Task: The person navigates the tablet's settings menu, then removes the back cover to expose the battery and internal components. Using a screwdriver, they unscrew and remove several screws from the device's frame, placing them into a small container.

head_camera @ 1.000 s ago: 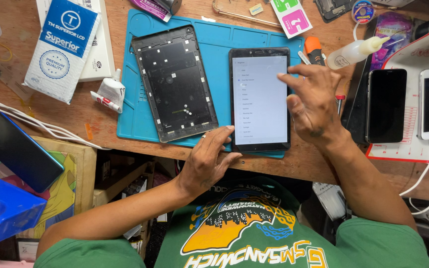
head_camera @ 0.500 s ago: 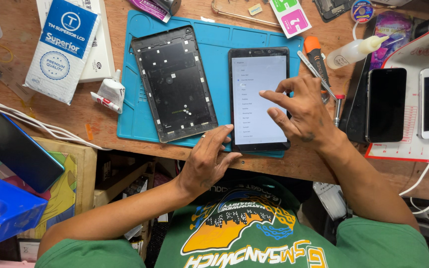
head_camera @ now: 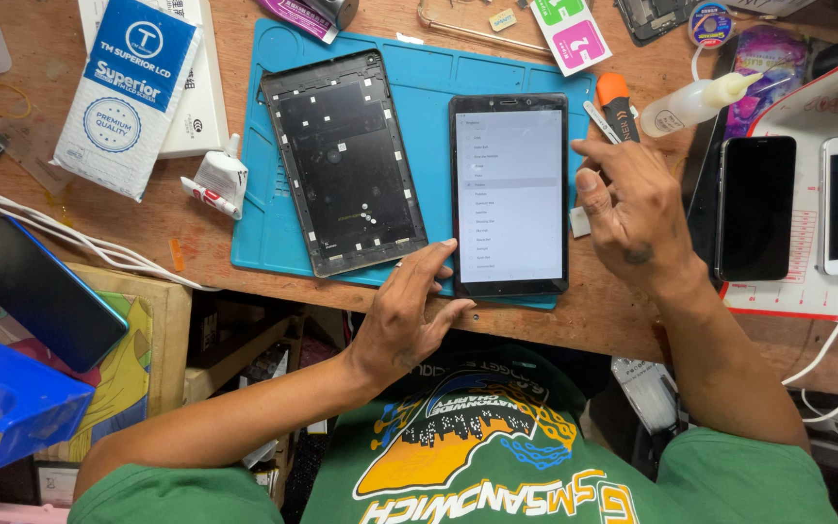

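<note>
A: What did the bench look like?

B: It was a cluttered wooden workbench with a blue work mat spread over its middle. On the mat lay a tablet, screen lit and showing a white list, with its long axis running from the near edge to the far edge.

A: And the hands?

B: The left hand rested at the mat's near edge, fingers spread and open, gripping nothing. Its fingertips touched the tablet's near left corner, so that hand was the nearer of the two. The right hand hung just to the right of the tablet, loosely curled and empty, with the fingers pointing left toward the screen but apart from it. So the tablet lay to the left of that hand.

A: What lay beside the tablet?

B: To its left, also on the mat, was a dark back cover, inner side up, lying slightly tilted. Right of the tablet an orange-handled tool lay partly behind the right hand, and further right were a small squeeze bottle and a dark phone.

A: Any containers?

B: A blue plastic bin stood at the near left, below the bench. I could not tell what was in it. A white pouch with a blue label lay at the far left, closed.
</note>
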